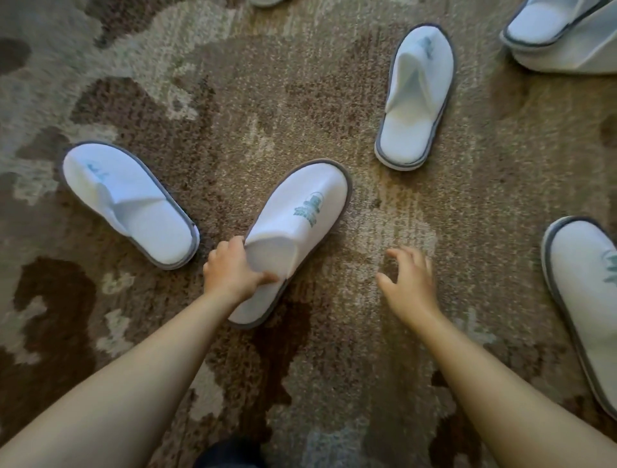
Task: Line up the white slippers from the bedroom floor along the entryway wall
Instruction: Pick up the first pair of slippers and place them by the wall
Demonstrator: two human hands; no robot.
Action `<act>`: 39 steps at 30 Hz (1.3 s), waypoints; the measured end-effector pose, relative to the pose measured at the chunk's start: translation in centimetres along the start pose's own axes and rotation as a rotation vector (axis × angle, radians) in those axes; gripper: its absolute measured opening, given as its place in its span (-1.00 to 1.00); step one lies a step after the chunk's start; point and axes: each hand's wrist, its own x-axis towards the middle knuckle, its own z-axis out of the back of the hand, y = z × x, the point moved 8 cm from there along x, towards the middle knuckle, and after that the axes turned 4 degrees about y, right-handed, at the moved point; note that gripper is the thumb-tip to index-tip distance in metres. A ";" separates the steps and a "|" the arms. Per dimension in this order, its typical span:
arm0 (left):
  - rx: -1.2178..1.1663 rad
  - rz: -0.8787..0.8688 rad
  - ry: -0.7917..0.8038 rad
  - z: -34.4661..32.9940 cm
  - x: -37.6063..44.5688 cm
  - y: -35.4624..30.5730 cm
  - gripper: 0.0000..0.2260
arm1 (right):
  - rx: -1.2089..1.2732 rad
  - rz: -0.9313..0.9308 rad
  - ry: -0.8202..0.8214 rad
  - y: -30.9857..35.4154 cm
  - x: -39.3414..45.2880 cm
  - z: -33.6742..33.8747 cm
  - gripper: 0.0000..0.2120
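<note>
Several white slippers with grey soles lie scattered on the carpet. My left hand (230,267) grips the middle slipper (300,217) at the opening of its upper, thumb inside and fingers outside. My right hand (409,282) hovers over bare carpet to its right, fingers spread and relaxed, holding nothing. Another slipper (130,203) lies to the left with a flattened upper. One more slipper (415,100) lies further away at the upper right. A slipper (584,300) is cut off by the right edge.
The floor is a brown and beige patterned carpet (217,100). Two stacked slippers (564,36) sit at the top right corner, and the edge of another slipper (265,2) shows at the top. A dark shape (230,454) sits at the bottom edge.
</note>
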 end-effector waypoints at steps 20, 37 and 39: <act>-0.865 0.303 -0.416 11.6 -5.5 17.1 -0.82 | 0.018 0.297 0.266 23.0 -0.5 -6.5 -0.55; -1.117 0.481 -0.515 6.9 -5.9 25.1 -0.90 | 0.061 0.233 0.221 27.2 1.6 -15.9 -0.55; -1.104 0.468 -0.499 7.2 -5.7 24.1 -0.89 | 0.198 0.242 0.271 26.9 1.7 -15.0 -0.68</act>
